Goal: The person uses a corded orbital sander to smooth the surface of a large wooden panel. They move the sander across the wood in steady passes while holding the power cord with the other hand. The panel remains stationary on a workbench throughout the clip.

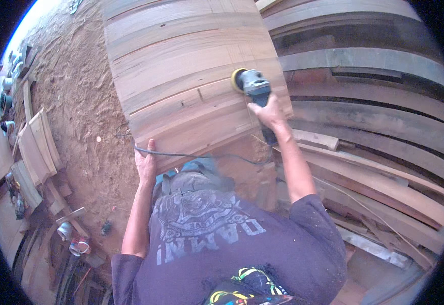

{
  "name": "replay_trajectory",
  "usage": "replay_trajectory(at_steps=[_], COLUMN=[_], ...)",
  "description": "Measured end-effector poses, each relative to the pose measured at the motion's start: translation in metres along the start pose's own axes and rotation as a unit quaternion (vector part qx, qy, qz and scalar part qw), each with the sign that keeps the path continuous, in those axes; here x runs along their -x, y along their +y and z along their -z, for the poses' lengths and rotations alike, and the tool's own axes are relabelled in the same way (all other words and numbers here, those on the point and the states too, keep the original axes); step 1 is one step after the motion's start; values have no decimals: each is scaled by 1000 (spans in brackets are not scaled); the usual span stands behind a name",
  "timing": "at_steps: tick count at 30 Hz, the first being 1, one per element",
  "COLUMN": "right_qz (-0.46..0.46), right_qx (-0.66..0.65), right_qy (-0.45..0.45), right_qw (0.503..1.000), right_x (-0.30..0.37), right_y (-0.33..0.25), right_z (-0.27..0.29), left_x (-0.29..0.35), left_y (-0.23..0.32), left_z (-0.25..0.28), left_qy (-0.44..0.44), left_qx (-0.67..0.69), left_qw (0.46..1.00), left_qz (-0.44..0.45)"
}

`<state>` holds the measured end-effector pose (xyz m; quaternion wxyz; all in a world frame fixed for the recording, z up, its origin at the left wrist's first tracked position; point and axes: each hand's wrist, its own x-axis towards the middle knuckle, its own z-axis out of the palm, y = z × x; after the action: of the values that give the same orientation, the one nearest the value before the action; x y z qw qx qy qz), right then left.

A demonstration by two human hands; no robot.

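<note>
Planks (369,118) lie right of your right hand (270,112), wrapped around a sander (256,85); your left hand (146,161) clasps a wooden panel (181,66) near its corner.

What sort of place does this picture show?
Probably a woodworking shop: the right hand holds a grinder-like power tool with a yellow disc at a wooden panel, and long boards lie at the right.
</note>
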<state>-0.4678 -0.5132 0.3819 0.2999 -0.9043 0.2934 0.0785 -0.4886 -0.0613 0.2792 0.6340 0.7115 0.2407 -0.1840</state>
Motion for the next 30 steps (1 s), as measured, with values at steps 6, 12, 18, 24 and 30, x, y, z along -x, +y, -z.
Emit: replay_trajectory(at_steps=[6, 12, 18, 24, 30], right_qz=[-128, 11, 150, 161, 63], right_qx=[-52, -104, 12, 71, 70], right_qy=[63, 46, -149, -157, -68], right_qw=[988, 993, 977, 972, 993], right_x=[-38, -5, 39, 45, -1], right_y=[72, 24, -168, -221, -141], right_z=[76, 29, -102, -118, -46], left_x=[-1, 1, -14, -18, -7], left_y=[7, 10, 2, -6, 0], left_z=[12, 12, 0, -2, -5], left_qy=[3, 13, 17, 11, 8], left_qx=[25, 30, 46, 9, 49], left_qw=[999, 998, 998, 1000, 998], left_qz=[-44, -45, -42, -1, -28])
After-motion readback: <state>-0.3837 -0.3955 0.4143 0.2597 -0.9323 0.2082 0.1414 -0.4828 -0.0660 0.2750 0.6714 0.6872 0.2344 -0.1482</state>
